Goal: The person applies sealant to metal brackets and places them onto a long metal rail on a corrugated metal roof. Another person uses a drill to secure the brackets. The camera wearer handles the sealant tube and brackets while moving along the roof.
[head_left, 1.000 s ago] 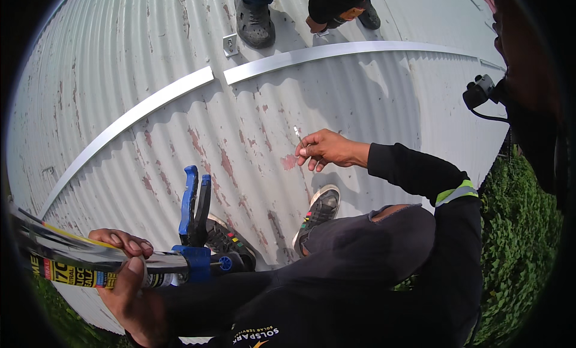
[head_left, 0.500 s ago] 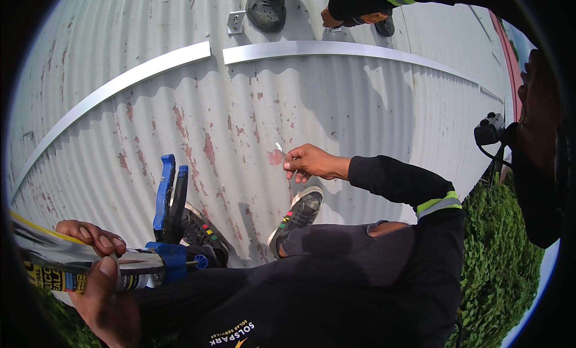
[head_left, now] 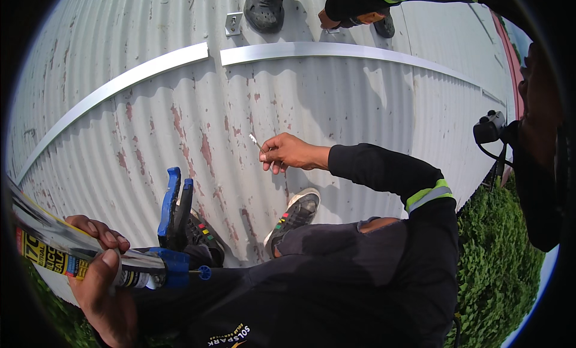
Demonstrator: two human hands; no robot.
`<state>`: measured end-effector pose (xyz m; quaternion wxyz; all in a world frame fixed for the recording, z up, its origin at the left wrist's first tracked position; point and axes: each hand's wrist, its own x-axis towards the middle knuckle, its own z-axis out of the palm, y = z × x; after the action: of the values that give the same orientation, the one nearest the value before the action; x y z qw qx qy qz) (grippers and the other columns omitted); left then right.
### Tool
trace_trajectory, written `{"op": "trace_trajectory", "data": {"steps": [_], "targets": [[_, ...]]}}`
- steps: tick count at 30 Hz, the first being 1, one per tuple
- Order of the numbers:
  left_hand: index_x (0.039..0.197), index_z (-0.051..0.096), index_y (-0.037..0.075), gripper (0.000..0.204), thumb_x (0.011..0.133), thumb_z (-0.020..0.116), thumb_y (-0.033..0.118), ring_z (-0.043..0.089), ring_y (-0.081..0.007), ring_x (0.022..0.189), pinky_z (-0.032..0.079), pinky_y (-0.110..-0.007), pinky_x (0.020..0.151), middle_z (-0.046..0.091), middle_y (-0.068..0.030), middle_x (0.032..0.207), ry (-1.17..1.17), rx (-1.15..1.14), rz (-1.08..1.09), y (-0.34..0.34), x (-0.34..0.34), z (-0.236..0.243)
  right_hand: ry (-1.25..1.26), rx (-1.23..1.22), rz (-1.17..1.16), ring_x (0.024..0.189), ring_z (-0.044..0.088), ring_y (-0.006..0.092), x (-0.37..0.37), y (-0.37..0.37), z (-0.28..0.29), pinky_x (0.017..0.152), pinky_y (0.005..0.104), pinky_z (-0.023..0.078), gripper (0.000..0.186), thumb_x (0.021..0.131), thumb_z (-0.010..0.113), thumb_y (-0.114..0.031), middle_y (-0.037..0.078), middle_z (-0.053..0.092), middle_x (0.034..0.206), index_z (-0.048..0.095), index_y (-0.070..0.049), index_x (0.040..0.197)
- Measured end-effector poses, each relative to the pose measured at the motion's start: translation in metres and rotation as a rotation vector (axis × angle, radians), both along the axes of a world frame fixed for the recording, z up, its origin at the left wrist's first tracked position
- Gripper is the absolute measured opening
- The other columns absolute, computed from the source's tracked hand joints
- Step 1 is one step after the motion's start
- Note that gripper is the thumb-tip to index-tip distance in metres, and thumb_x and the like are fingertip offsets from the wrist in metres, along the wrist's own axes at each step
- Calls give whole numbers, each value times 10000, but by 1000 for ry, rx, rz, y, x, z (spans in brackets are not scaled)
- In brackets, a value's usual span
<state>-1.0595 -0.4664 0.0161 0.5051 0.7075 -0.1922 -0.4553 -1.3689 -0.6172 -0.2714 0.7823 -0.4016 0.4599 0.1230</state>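
Observation:
My left hand wraps round the barrel of a caulking gun at the lower left. The gun holds a sealant cartridge with a yellow and black label. Its blue trigger handle points away from me over the roof, beside my left shoe. Out over the corrugated roof, my right hand pinches a thin little stick with a whitish tip between thumb and fingers. What exactly this stick is I cannot make out. It is held above the sheet, apart from the gun.
Two silver metal rails lie end to end across the corrugated roof, with a small gap between them. Beyond them sit a metal bracket, a co-worker's clog and that person's hand. Green foliage borders the roof at right.
My right hand has moved left and slightly away from me with the thin stick. The caulking gun has tilted, its handle end dipping a little towards me.

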Motion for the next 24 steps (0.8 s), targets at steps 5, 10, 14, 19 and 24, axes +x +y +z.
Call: {"op": "trace_trajectory", "data": {"steps": [5,10,14,19,24], "targets": [[1161,508,22,438,779,707,105,535,-166,920,464,-331,900,513,-67,967,-11,1,-16,-2,-2,-1,1,-12,-5,642,652,102,-5,0,-1,545,254,490,154,1025,641,-182,50,725,863,673,-32,1006],[1149,518,25,449,758,722,111,539,-165,925,472,-331,882,512,-61,964,-16,24,-11,-5,-4,0,0,-22,-14,648,651,101,-7,1,-1,552,255,495,155,1021,646,-182,53,729,868,679,-30,1017],[1149,521,25,461,746,728,109,544,-165,930,478,-334,875,511,-58,972,-14,31,-24,-5,-5,0,-14,-21,-14,658,650,98,-6,0,2,578,256,505,158,1021,647,-185,48,728,873,683,-31,1024],[1161,517,22,475,740,723,101,547,-167,936,486,-340,871,508,-58,985,0,11,-7,-2,-4,-2,-16,-21,4,677,648,91,-3,-3,4,624,258,524,166,1028,644,-193,39,728,885,685,-33,1028],[1169,513,23,486,738,723,99,551,-168,942,490,-340,875,507,-57,985,-7,23,-7,-1,-2,-2,-24,-29,12,675,647,90,0,-5,5,613,258,516,164,1028,644,-193,37,728,884,683,-34,1026]]}}
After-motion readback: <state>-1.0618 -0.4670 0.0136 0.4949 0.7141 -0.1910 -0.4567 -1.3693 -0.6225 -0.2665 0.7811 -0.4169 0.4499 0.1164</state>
